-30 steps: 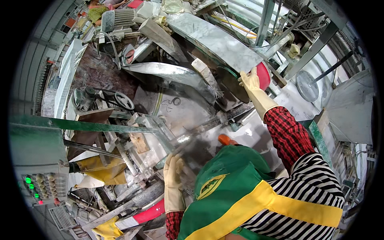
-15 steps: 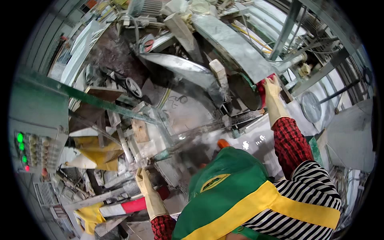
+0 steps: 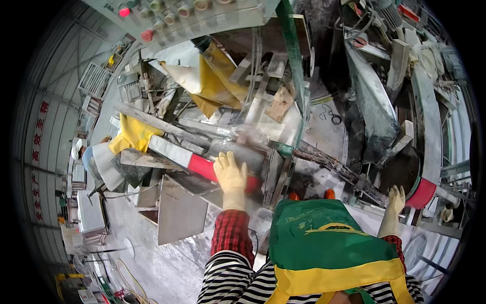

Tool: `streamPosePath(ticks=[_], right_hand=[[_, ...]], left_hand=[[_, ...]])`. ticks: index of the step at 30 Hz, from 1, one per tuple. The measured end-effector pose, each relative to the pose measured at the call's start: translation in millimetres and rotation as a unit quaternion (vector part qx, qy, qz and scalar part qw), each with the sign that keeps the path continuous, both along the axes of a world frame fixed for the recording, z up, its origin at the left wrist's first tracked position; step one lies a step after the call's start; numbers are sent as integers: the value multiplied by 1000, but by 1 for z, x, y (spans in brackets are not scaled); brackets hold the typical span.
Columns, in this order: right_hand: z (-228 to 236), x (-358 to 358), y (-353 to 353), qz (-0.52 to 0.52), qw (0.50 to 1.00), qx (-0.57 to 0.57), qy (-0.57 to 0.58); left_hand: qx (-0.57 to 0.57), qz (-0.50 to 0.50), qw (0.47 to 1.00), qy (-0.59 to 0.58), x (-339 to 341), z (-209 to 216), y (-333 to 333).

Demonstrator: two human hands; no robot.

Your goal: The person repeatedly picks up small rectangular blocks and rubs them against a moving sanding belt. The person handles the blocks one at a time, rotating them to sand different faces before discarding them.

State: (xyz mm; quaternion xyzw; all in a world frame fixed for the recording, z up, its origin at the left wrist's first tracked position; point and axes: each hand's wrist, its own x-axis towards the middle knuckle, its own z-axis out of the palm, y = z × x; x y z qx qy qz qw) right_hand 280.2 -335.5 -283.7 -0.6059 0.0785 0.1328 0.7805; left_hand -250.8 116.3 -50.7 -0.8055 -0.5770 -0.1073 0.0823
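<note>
My left hand (image 3: 231, 172), in a cream rubber glove, lies over the red band (image 3: 201, 166) of a long white-and-red beam. Its fingers point away from me, stretched and slightly apart, and I see nothing in them. Part of the beam is hidden under the glove. On the right, my right hand (image 3: 394, 202) wears the same kind of glove, its fingers up and apart, holding nothing visible. It is beside a red curved band (image 3: 421, 194) at the near end of a long pale beam; I cannot tell whether they touch.
A control panel (image 3: 202, 17) with buttons and a red light overhangs the top. A green post (image 3: 291, 45) and a dusty bar (image 3: 331, 164) cross ahead. Yellow cloth (image 3: 134, 133) drapes the left machinery, near a board box (image 3: 182, 210). A person (image 3: 81, 152) appears far left.
The view has swung left. My left hand has moved from the machine frame onto the beam's red band. My right hand has come away from the red surface it was touching, toward me.
</note>
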Motion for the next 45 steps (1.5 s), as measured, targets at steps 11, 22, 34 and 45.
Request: streamPosePath(ticks=[11,22,34,45], right_hand=[[-21,-35,16,189,958,-3,216],[-3,-30,21,303,925,-48,227],[47,-87,80,336,905,-200,168],[47,-86,68,371,883,-180,224]], left_hand=[[-7,-9,1000,-21,4,6,-12],[5,-23,999,-48,9,-1,-16],[-11,-34,999,-30,12,-3,-25],[41,-74,991,-104,11,16,-8]])
